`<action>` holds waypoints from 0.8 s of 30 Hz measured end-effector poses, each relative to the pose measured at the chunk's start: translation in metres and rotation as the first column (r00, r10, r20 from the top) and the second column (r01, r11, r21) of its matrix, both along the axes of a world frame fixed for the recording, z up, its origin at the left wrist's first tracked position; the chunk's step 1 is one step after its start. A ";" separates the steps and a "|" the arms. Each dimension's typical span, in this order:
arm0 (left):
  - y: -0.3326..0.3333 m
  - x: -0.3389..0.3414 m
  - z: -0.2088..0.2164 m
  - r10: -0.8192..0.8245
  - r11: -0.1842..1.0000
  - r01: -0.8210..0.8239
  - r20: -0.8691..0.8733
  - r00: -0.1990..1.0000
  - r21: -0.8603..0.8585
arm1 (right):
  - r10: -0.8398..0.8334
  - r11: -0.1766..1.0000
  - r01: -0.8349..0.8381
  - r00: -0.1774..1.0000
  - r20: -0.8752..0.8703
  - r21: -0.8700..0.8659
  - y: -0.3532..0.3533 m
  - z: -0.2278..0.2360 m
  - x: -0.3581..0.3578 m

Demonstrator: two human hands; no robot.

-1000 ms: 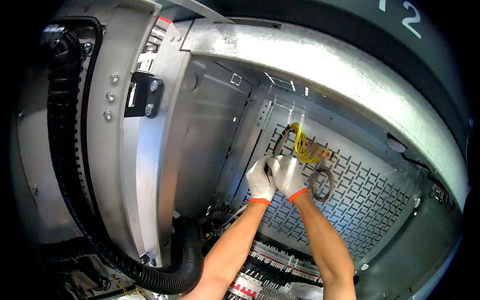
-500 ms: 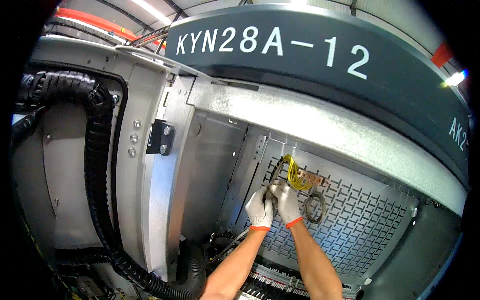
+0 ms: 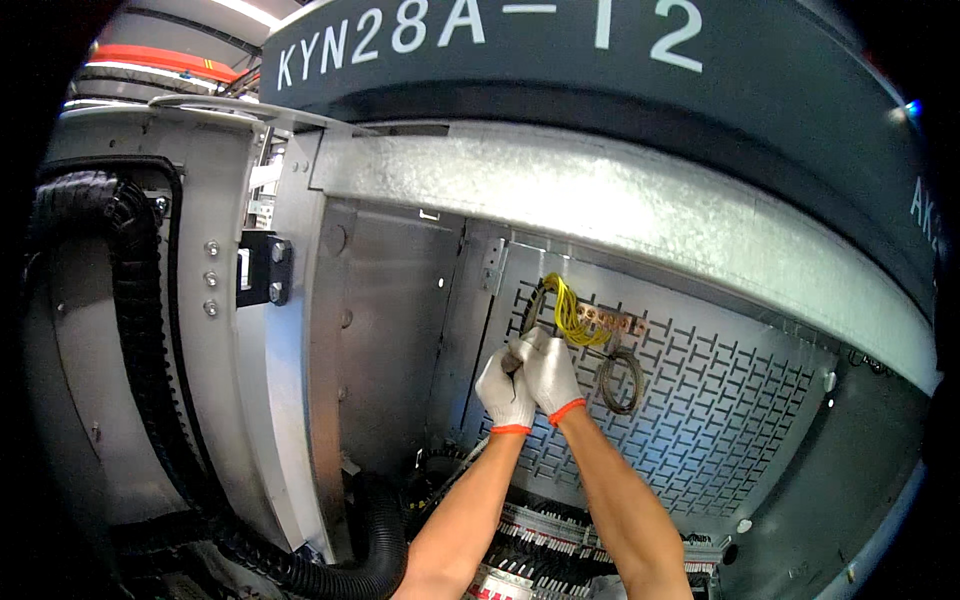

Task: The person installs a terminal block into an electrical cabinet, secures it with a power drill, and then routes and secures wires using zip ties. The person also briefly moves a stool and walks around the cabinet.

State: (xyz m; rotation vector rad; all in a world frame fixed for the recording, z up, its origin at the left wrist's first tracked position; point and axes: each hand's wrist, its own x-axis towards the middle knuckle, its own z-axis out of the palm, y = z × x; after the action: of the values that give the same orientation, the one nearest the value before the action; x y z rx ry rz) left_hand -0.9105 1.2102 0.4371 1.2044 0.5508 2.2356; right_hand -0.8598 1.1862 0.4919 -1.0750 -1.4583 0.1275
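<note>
Down at six o'clock, two bare forearms rose out of the bottom edge, crossing rows of terminal blocks (image 3: 560, 545) along the cabinet floor. At seven o'clock a fat black corrugated conduit (image 3: 130, 330) looped along the open door's edge and curled back under the frame.

Up the arms, both hands wore white knit gloves with orange cuffs. The left hand (image 3: 504, 388) sat just left of centre, fingers curled shut around something dark and small; what exactly, I couldn't tell. The right hand (image 3: 548, 372) pressed right against it, fingers folded closed as well, knuckles toward me, touching the left glove.

Just past the fingertips, at about one o'clock from the hands, a bundle of yellow wires (image 3: 568, 318) arched up and over to a copper-coloured bar (image 3: 607, 322) fixed on the perforated back panel (image 3: 720, 400). A coil of dark cable (image 3: 622, 380) hung at three o'clock from the right hand, against that same panel.

Furthest off, at twelve o'clock, the galvanised crossbeam (image 3: 620, 200) ran beneath the dark grey lettered header (image 3: 560, 90).
</note>
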 end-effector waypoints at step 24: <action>-0.185 -0.150 -0.021 -0.981 0.114 0.948 0.114 0.154 -0.296 | -0.239 0.965 0.249 0.964 0.120 -0.085 -0.220 -0.020 -0.050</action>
State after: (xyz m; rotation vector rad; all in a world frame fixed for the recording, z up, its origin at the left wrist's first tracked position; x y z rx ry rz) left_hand -1.0608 1.0250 0.4159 1.0097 0.0053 0.8337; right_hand -0.9094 0.9665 0.4722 -1.3528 -1.4143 -0.0352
